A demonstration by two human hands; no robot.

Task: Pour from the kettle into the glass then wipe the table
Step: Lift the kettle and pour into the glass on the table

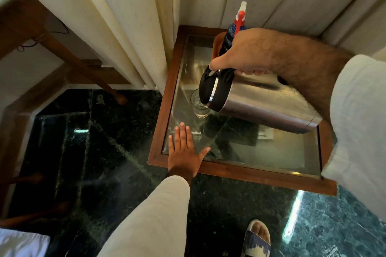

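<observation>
My right hand grips the black handle of a steel kettle, which is tipped sideways with its black-rimmed mouth over a clear glass. The glass stands upright on the glass top of a wood-framed table and holds some clear liquid. My left hand lies flat with its fingers spread on the table's near left corner, a little in front of the glass, holding nothing.
A spray bottle with a red and white nozzle stands at the table's back, partly behind my right hand. Cream curtains hang right behind the table. Dark green marble floor surrounds it. My sandalled foot is below.
</observation>
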